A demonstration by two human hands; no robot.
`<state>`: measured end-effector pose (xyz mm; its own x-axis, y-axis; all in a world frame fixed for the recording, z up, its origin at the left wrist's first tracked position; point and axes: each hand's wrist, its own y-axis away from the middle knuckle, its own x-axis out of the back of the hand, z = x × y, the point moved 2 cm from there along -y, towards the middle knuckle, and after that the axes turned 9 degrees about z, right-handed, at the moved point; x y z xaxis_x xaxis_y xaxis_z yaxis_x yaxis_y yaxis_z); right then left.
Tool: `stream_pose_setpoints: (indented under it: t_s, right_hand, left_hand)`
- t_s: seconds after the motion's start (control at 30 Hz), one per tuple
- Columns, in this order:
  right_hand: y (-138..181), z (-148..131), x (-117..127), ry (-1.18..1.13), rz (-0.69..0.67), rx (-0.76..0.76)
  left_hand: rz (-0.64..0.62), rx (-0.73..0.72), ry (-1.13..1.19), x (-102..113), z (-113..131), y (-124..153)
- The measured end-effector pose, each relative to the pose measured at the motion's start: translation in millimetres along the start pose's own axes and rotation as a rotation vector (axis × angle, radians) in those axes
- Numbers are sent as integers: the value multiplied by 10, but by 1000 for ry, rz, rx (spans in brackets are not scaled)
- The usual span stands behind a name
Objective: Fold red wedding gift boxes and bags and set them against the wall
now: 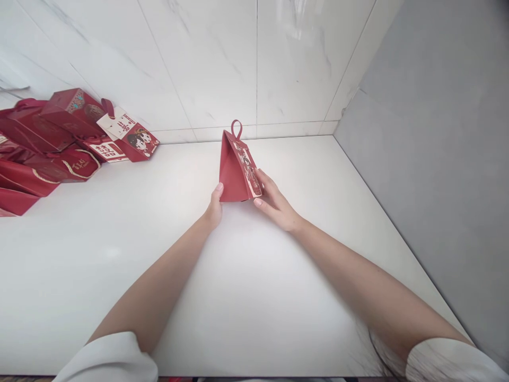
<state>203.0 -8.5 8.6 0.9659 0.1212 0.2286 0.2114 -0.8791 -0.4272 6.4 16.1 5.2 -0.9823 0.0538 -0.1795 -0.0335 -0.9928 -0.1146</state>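
A red paper gift box (234,172) with a ribbon loop on top is held upright between my two hands, above or on the white table. Its plain triangular side faces me, and a printed panel with cartoon figures shows on its right. My left hand (215,208) grips the lower left edge, thumb on the near face, its other fingers hidden behind the box. At the lower right edge, my right hand (277,202) has its fingers along the printed panel and its thumb near the bottom corner.
Several red gift boxes and bags (59,143) are piled at the left rear of the white table (107,286). A marbled tile wall (222,63) stands behind it. On the right, a grey wall (429,159) borders the table.
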Motion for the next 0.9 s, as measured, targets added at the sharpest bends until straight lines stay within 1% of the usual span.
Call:
stream_pose_setpoints:
  t_s: [0.13,0.33,0.5,0.57,0.7,0.8,0.9]
  right_hand:
    - [6,20,-12,27,42,-18]
    - [13,67,-40,-74,80,-100]
    - [-9,92,-37,-133,138,-119]
    - [-21,104,-31,-151,170,-149]
    - [-33,121,-16,-111,243,-189]
    - [-29,110,-14,-91,251,-162]
    - [-19,80,-6,-52,277,-127]
  left_hand:
    - [-2,-10,13,8,14,-25]
    - [18,-6,23,-29,51,-18]
    - [44,20,11,-39,91,-17]
    - [62,-1,-43,-9,100,-24]
    - [111,-64,-119,43,113,-36]
    - [77,-64,-86,14,121,-24]
    - [-23,-79,-44,-29,119,6]
